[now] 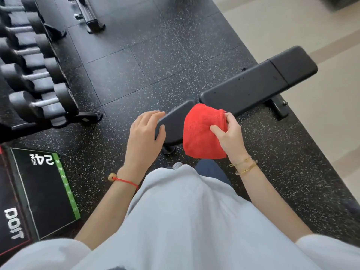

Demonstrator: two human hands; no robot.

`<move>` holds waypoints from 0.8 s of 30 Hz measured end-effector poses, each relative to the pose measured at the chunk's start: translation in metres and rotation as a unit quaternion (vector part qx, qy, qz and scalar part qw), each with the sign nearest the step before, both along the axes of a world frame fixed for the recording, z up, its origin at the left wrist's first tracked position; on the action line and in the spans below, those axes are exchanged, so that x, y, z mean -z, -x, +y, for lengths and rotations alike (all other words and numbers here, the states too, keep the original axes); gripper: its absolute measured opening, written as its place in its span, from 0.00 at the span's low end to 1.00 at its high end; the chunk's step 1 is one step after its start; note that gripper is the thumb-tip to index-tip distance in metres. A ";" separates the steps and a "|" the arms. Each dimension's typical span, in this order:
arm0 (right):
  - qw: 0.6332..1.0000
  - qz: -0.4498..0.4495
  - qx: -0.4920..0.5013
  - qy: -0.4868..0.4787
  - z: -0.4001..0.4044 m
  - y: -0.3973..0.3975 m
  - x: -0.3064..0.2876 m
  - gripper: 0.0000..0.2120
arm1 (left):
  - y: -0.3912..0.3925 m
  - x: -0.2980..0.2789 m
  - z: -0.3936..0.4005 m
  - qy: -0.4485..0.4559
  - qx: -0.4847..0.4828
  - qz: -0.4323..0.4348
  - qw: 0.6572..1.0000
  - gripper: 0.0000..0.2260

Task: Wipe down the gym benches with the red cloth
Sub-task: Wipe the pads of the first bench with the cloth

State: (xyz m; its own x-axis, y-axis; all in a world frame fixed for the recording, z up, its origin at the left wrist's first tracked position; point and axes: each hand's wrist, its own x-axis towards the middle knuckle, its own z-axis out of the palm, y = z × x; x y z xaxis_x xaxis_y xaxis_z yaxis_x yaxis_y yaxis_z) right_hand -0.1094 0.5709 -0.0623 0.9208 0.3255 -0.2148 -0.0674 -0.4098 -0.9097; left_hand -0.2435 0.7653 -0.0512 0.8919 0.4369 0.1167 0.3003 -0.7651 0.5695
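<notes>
From my remote seat I see the black padded gym bench (243,88) running from the middle of the view out toward two o'clock, standing on speckled black rubber floor tiles (136,61). The bench's near seat pad ends just ahead of the body. The left hand (145,133) rests on that near end, at about ten o'clock from the seat pad's centre, palm down, fingers spread and curled loosely over the corner edge; it clamps nothing that I can make out. The right hand (228,134) sits at about three o'clock from the pad and is closed on the red terry cloth (202,131), thumb pressed into the fabric from the front and fingers pinching its far upper edge. The cloth is bunched and draped over the right side of the seat pad, hanging down past its near edge, just short of the gap to the long back pad. A red string bracelet (124,181) circles the left wrist, gold bangles (244,165) the right. At nine to ten o'clock stands a rack of black hex dumbbells (35,78); at eight o'clock lies a black plyo box with a green stripe (44,190) marked "24 inch".
</notes>
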 end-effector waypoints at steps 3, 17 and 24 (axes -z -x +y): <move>0.999 0.009 -0.042 0.009 0.000 -0.035 0.005 0.10 | -0.021 0.005 -0.004 -0.004 -0.029 0.006 1.000 0.15; 0.973 0.026 -0.219 0.062 0.003 -0.170 0.075 0.09 | -0.093 0.093 -0.046 -0.013 -0.201 0.034 0.979 0.16; 0.964 0.016 -0.254 0.071 0.035 -0.191 0.165 0.11 | -0.109 0.188 -0.038 -0.020 -0.218 0.057 0.974 0.16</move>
